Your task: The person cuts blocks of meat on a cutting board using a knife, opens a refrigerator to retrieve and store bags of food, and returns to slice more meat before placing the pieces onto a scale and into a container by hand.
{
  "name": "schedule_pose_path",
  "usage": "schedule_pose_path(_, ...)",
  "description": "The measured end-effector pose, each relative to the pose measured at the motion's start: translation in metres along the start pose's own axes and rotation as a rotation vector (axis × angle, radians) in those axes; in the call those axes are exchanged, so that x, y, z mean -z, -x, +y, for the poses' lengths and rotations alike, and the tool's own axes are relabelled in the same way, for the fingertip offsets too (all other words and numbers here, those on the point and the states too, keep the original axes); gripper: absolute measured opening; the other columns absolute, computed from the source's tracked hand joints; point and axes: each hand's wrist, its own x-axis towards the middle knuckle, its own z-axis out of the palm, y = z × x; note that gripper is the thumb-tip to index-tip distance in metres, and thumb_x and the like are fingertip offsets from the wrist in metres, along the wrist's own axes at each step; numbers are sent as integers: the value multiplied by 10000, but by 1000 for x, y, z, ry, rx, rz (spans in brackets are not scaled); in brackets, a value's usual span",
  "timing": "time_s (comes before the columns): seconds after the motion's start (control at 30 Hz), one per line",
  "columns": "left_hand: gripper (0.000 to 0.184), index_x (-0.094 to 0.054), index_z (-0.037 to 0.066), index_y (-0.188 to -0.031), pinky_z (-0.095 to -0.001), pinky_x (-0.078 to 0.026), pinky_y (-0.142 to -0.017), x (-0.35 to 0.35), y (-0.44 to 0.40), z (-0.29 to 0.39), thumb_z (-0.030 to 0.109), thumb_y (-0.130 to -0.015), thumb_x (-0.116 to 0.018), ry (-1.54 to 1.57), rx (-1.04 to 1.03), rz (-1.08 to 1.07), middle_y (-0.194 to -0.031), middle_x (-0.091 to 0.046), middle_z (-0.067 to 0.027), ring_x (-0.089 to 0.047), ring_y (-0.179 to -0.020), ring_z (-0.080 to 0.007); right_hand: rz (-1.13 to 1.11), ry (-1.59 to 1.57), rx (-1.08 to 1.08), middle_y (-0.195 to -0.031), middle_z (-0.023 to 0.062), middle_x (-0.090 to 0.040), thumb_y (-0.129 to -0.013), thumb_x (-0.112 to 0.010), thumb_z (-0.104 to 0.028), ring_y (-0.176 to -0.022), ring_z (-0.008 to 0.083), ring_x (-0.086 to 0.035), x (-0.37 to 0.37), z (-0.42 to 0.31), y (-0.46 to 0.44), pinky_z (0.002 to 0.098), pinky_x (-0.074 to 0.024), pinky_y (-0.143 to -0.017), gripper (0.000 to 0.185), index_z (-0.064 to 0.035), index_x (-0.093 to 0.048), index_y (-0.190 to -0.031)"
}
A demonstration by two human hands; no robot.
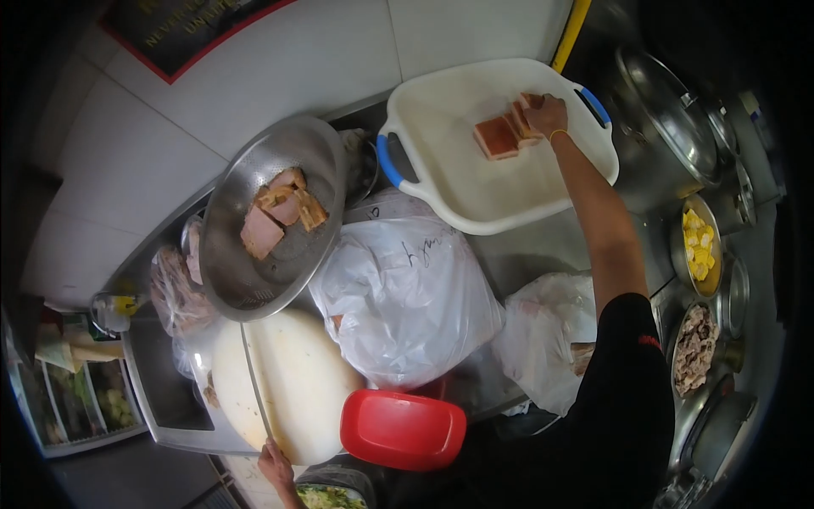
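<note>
In the head view my right hand [547, 116] reaches into a white tub [437, 127] with blue handles, its fingers closed round a piece of browned meat [522, 117]. Another reddish-brown slab [496, 138] lies beside it in the tub. My left hand [275, 465], low in the view, is closed on the end of a long knife [256, 382]. The blade lies across a round whitish cutting board [314, 373]. Above the board a perforated steel bowl [229, 204] holds several cut meat pieces [261, 232].
White plastic bags [411, 293] fill the middle, with another bag [551, 327] to the right. A red basin [403, 428] stands near the front. Metal pots [666, 119], a bowl of yellow chunks [699, 246] and a bowl of chopped meat [695, 348] line the right side.
</note>
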Motion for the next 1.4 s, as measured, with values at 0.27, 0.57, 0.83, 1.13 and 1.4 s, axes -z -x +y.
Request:
schedule_pose_path(0.27,678,-552,-29,-659,-384,-340,-470,1,0,1,543,-1006,-440,-78,15,22,-499,-462,-91,-436,-477,-185,-68,-67,8,-1211,220,-592,-786,-681,-614,-1188,361,-552,3,0,-6,426,-446,-1031,726,-22,-621,-1202)
schedule_pose_path(0.57,682,-535,-26,-640,-397,-337,-464,-1,-2,-10,544,-1004,-444,-82,-8,27,-483,-457,-112,-449,-462,-205,-88,-22,-127,-1309,226,-529,-756,-681,-668,-1227,376,-532,1,-4,4,438,-432,-1056,846,-18,-571,-1287)
schedule_pose_path(0.83,660,-541,-47,-654,-457,-391,-504,2,-1,-4,504,-1007,-455,-107,3,14,-500,-494,-177,-508,-472,-310,-73,-7,-113,-1419,220,-414,-761,-756,-534,-1250,397,-517,13,-11,31,463,-450,-1042,1050,-93,-195,-1532)
schedule_pose_path(1.13,650,-561,-47,-667,-449,-395,-497,3,2,5,491,-1013,-447,-105,-15,16,-501,-511,-176,-513,-467,-295,-150,42,-118,-1436,214,-411,-760,-805,-219,-1237,370,-553,12,-1,35,449,-477,-1016,1118,-170,-30,-1564)
schedule_pose_path(1.4,680,-563,-25,-661,-402,-349,-461,3,1,-3,533,-1018,-414,-92,-24,1,-493,-481,-111,-479,-464,-210,-165,21,-248,-1460,257,-400,-647,-887,-217,-1275,401,-524,23,-15,43,450,-472,-1038,1284,-74,11,-1553)
